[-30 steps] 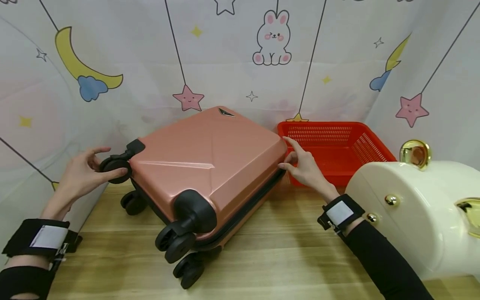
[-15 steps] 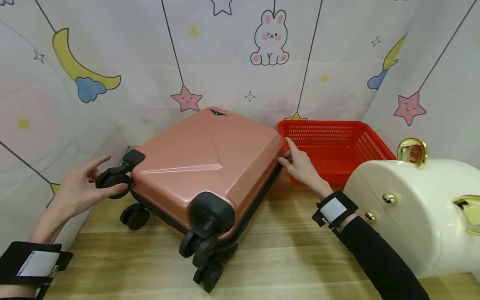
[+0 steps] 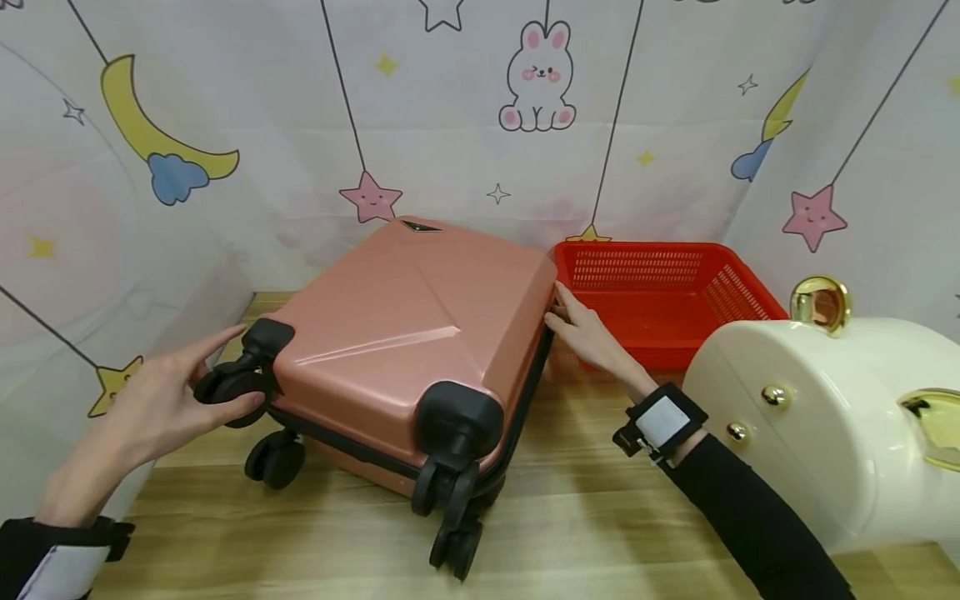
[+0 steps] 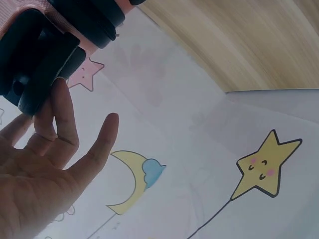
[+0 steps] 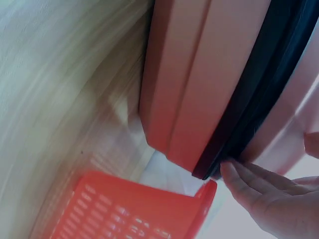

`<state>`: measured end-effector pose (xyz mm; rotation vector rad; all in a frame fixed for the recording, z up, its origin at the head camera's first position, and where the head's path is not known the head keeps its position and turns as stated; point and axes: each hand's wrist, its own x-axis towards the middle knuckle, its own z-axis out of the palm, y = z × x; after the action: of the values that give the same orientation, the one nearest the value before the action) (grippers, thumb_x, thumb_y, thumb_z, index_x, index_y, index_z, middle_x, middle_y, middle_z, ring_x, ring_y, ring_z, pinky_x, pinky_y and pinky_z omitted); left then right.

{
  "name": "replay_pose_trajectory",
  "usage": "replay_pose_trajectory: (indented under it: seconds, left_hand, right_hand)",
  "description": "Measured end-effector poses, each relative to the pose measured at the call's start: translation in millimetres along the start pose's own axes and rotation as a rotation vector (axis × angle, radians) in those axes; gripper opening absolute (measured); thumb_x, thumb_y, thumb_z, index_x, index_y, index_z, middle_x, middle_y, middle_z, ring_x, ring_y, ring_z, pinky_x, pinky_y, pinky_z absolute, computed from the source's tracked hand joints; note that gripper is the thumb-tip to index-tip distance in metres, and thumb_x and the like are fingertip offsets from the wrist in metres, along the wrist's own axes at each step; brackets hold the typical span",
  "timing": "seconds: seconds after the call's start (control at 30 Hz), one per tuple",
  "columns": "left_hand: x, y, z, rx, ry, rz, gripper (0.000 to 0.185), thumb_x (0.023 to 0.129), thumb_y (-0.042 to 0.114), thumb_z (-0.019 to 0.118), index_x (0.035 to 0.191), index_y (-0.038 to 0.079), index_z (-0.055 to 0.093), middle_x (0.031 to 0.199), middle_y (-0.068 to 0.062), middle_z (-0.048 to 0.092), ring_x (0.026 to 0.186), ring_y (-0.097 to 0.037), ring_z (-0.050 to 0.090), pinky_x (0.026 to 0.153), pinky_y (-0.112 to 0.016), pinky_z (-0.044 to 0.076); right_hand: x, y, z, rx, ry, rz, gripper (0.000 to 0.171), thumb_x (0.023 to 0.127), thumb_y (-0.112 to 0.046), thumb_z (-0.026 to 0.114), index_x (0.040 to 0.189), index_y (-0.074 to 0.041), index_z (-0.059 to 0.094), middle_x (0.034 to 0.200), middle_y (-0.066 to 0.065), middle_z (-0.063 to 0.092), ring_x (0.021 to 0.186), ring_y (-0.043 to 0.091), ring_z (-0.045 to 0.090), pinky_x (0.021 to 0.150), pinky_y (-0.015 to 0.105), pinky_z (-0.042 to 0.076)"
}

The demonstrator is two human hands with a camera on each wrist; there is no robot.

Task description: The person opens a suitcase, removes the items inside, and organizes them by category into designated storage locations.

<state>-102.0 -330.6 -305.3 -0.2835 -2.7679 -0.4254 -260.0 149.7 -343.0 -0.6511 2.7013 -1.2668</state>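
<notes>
A pink hard-shell suitcase (image 3: 405, 300) lies on its side on the wooden table, black casters facing the person. At its left front corner, my left hand (image 3: 157, 404) holds a caster wheel (image 3: 243, 392) between thumb and fingers; the forefinger stretches past it. The left wrist view shows bent fingertips (image 4: 61, 87) against that wheel. On the opposite side, my right hand (image 3: 592, 337) touches the suitcase's far right corner with mostly straight fingers. Seen from the right wrist, one fingertip (image 5: 228, 167) sits right at the black seam (image 5: 249, 104).
Behind the right hand stands a red plastic basket (image 3: 660, 354) with slotted walls. A cream rounded box (image 3: 780, 450) with gold knobs stands at the right. A patterned curtain (image 3: 450, 108) hangs behind the table (image 3: 585, 517).
The suitcase has turned on the table: its front caster corner has swung right and its far end left. My left hand has followed its wheel slightly downward; my right hand has shifted slightly left.
</notes>
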Motion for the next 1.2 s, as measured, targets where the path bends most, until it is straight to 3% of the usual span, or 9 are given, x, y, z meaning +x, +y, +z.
replay_pose_trajectory:
  seconds: [0.1, 0.33, 0.47, 0.63, 0.83, 0.97, 1.03, 1.13, 1.2]
  left_hand:
    - [-3.4, 7.5, 2.0, 0.001, 0.007, 0.022, 0.087, 0.073, 0.036, 0.088, 0.148, 0.012, 0.051, 0.066, 0.001, 0.043, 0.055, -0.006, 0.031, 0.051, -0.024, 0.021]
    - [-9.6, 22.6, 2.9, 0.015, -0.007, 0.047, 0.090, 0.074, 0.040, 0.087, 0.150, 0.012, 0.048, 0.063, 0.004, 0.040, 0.057, -0.005, 0.030, 0.052, -0.023, 0.022]
    - [-12.9, 32.4, 4.7, -0.003, 0.008, 0.061, 0.083, 0.076, 0.041, 0.085, 0.143, 0.006, 0.053, 0.065, 0.004, 0.043, 0.054, -0.002, 0.030, 0.051, -0.022, 0.024]
    - [-16.0, 48.9, 7.3, -0.017, -0.006, 0.034, 0.074, 0.081, 0.045, 0.080, 0.141, 0.011, 0.052, 0.068, 0.005, 0.045, 0.050, -0.001, 0.032, 0.049, -0.022, 0.026]
    - [-7.7, 61.8, 3.0, 0.008, 0.018, -0.007, 0.065, 0.085, 0.050, 0.075, 0.136, 0.014, 0.056, 0.079, 0.000, 0.057, 0.064, -0.011, 0.050, 0.053, -0.025, 0.034]
    - [1.2, 63.7, 0.7, -0.051, -0.021, -0.054, 0.069, 0.088, 0.050, 0.072, 0.143, 0.014, 0.051, 0.121, -0.020, 0.057, 0.097, -0.037, 0.062, 0.067, -0.049, 0.049]
    - [4.5, 63.8, -0.5, -0.093, -0.073, -0.063, 0.073, 0.090, 0.048, 0.071, 0.149, 0.014, 0.045, 0.138, -0.025, 0.050, 0.112, -0.047, 0.060, 0.076, -0.062, 0.050]
    - [9.9, 63.6, -1.5, -0.174, -0.149, -0.037, 0.076, 0.091, 0.042, 0.071, 0.153, 0.013, 0.038, 0.149, -0.026, 0.046, 0.120, -0.054, 0.057, 0.086, -0.066, 0.052]
    - [12.3, 63.1, -2.2, -0.227, -0.198, -0.023, 0.078, 0.092, 0.037, 0.072, 0.156, 0.014, 0.034, 0.152, -0.025, 0.045, 0.123, -0.057, 0.054, 0.089, -0.064, 0.053]
  right_hand:
    - [3.3, 0.5, 4.1, 0.019, -0.016, 0.009, 0.064, 0.110, -0.019, 0.035, 0.161, -0.003, -0.001, 0.167, 0.024, 0.012, 0.151, 0.044, 0.027, 0.121, 0.057, 0.026]
    - [16.6, 1.6, 9.1, -0.021, -0.003, 0.043, 0.061, 0.112, -0.024, 0.023, 0.161, -0.003, -0.006, 0.170, 0.018, -0.002, 0.155, 0.041, 0.014, 0.126, 0.056, 0.013]
    - [28.4, 1.5, 7.2, 0.013, -0.011, 0.084, 0.061, 0.112, -0.028, 0.020, 0.161, -0.003, -0.006, 0.170, 0.017, -0.001, 0.157, 0.039, 0.010, 0.127, 0.054, 0.010]
    - [40.2, 2.7, 5.1, 0.103, -0.006, 0.094, 0.059, 0.112, -0.026, 0.018, 0.161, -0.002, -0.004, 0.170, 0.019, 0.003, 0.158, 0.035, 0.007, 0.128, 0.050, 0.007]
    - [35.0, -5.2, -1.2, 0.124, 0.019, 0.193, 0.057, 0.112, -0.031, 0.022, 0.161, -0.005, 0.013, 0.168, 0.018, 0.020, 0.155, 0.035, 0.021, 0.127, 0.051, 0.018]
    - [28.6, -16.5, -7.5, 0.101, -0.023, 0.251, 0.058, 0.111, -0.037, 0.025, 0.156, -0.001, 0.030, 0.152, 0.022, 0.042, 0.133, 0.038, 0.045, 0.115, 0.051, 0.040]
    - [26.7, -21.5, -8.8, 0.083, -0.045, 0.266, 0.057, 0.110, -0.041, 0.027, 0.144, 0.001, 0.045, 0.126, 0.021, 0.055, 0.113, 0.036, 0.051, 0.102, 0.047, 0.050]
    - [25.6, -25.6, -9.2, 0.081, -0.066, 0.258, 0.053, 0.109, -0.045, 0.029, 0.119, -0.001, 0.057, 0.092, 0.011, 0.055, 0.092, 0.029, 0.054, 0.083, 0.035, 0.052]
    - [25.1, -26.7, -9.7, 0.093, -0.078, 0.266, 0.051, 0.109, -0.045, 0.029, 0.097, -0.003, 0.054, 0.074, 0.006, 0.046, 0.080, 0.026, 0.052, 0.073, 0.029, 0.048]
